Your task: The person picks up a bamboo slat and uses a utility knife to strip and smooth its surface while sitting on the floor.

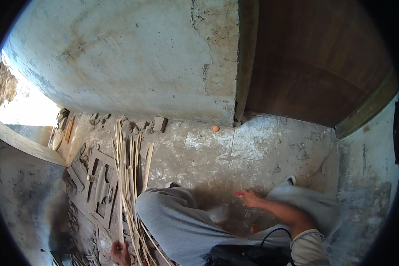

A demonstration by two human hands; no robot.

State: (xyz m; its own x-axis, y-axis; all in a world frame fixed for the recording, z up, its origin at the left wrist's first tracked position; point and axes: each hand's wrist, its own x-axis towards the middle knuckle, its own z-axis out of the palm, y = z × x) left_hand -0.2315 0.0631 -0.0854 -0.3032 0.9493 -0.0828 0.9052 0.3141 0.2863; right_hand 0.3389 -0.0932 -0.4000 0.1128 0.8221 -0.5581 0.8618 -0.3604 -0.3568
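My right hand reaches forward between my grey-trousered knees, fingers closed on a small red object just above the dusty tiled floor. My left hand sits low at the left, gripping the near ends of thin pale wooden strips that fan out across the floor toward the wall. My left knee partly covers the strips. What the red object is cannot be made out.
A carved wooden panel lies left of the strips. Rubble and a brick line the foot of the plastered wall. A small orange ball rests by the door frame. A dark wooden door stands at the right.
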